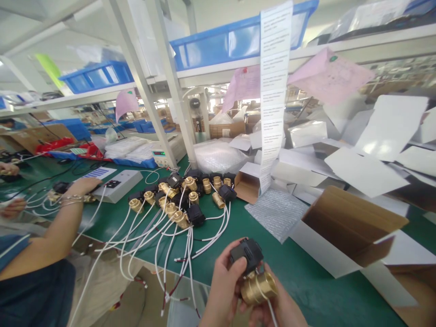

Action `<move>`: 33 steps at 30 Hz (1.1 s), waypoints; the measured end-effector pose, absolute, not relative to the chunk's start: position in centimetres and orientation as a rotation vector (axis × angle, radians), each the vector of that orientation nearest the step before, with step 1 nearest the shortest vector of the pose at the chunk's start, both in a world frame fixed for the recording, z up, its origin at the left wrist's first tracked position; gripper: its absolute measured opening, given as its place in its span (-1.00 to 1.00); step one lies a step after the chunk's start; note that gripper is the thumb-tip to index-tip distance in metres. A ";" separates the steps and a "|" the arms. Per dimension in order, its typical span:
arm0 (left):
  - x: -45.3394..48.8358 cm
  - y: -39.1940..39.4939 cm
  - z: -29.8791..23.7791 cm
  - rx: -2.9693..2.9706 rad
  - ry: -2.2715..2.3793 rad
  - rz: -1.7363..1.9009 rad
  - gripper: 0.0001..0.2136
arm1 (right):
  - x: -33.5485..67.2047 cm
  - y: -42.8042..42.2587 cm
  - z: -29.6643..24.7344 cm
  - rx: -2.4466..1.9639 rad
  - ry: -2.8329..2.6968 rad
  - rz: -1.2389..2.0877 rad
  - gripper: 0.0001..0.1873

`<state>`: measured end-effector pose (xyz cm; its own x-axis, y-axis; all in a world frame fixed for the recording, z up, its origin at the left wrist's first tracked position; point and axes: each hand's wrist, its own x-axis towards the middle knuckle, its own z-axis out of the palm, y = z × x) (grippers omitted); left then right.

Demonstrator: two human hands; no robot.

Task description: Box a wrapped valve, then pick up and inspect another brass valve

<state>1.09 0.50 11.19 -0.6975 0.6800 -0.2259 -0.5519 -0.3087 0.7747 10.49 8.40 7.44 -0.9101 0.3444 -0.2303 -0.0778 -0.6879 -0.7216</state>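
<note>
Gripping the valve (254,277) over the near bench (306,272) edge, your left hand (221,286) curls round its black cap while your right hand (282,311) cups its brass body. Nearby, right, the box (350,227) lies open, seemingly showing bare cardboard inside.

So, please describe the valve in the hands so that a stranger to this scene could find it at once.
Find the green table, then its near edge at the bottom centre, left of the open cardboard box. There the left hand and right hand hold one brass valve with a black cap. Unlike the pile of valves farther back, it is lifted off the table.
</note>
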 end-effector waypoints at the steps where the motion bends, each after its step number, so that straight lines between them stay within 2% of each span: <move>1: 0.9 0.6 11.3 0.137 1.136 2.073 -0.23 | 10.8 8.6 7.3 -0.529 -1.124 2.654 -0.25; 3: 0.4 0.7 11.8 0.080 1.172 2.098 -0.24 | 11.3 9.0 7.1 -0.559 -1.215 2.618 -0.22; 8: -0.7 0.8 13.0 0.125 1.427 2.091 -0.36 | 11.8 10.0 8.0 -0.524 -1.609 2.232 -0.30; 12: -1.1 1.1 13.1 0.170 1.530 2.044 -0.42 | 11.2 9.9 8.6 -0.470 -1.703 2.248 -0.28; 22: -1.6 0.9 13.5 0.514 1.728 1.961 -0.55 | 10.8 9.0 8.7 -0.548 -1.361 2.243 -0.37; 27: -0.3 0.8 13.5 0.603 1.419 2.023 -0.33 | 10.8 9.0 9.0 -0.528 -1.165 2.262 -0.49; 33: -0.8 0.5 14.2 0.572 1.551 1.903 -0.46 | 11.4 9.0 10.6 -0.636 -1.324 2.203 -0.39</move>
